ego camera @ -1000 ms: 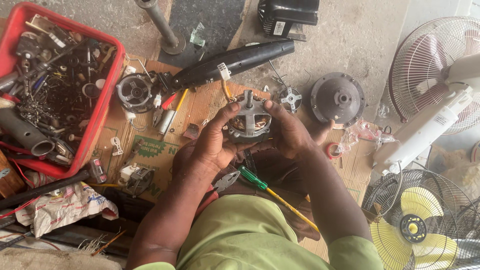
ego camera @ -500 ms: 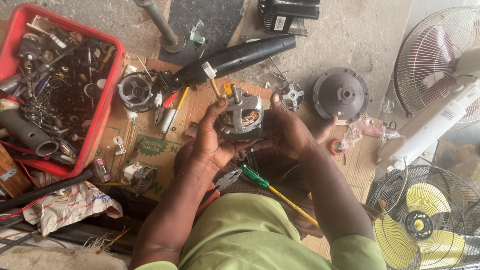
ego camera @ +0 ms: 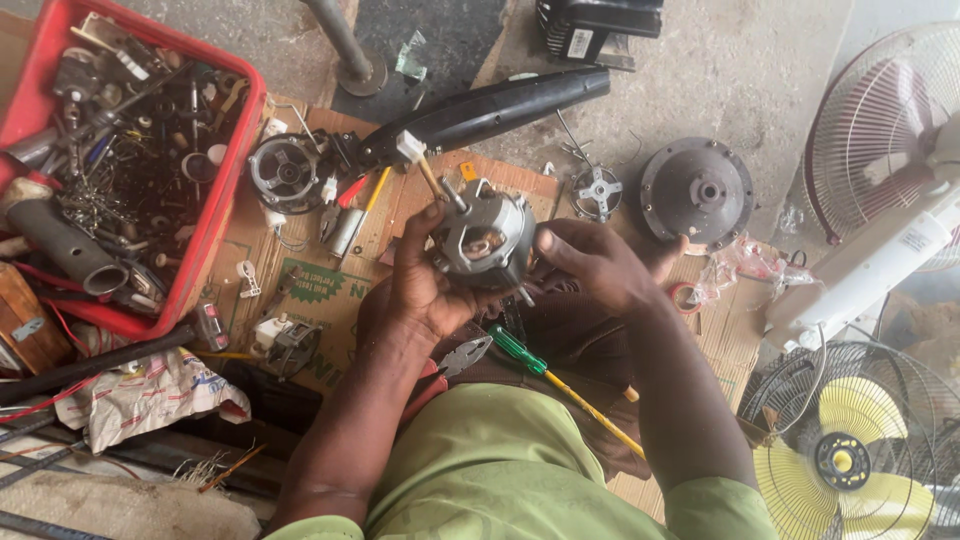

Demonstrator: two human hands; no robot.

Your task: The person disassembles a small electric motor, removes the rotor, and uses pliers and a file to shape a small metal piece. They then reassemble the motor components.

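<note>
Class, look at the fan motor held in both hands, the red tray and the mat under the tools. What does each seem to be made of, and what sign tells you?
Fan motor: bare grey metal, dull sheen, probably cast.
Red tray: likely moulded plastic, with an even glossy colour and rounded rim.
Mat: brown cardboard, matt, creased and printed.

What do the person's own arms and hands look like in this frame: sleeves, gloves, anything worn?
Both hands are bare, with no gloves: left hand, right hand. The forearms are uncovered too, and no watch, ring or bracelet shows on them. Short sleeves of a light green shirt end near the bottom edge of the frame, one on each upper arm.
</note>
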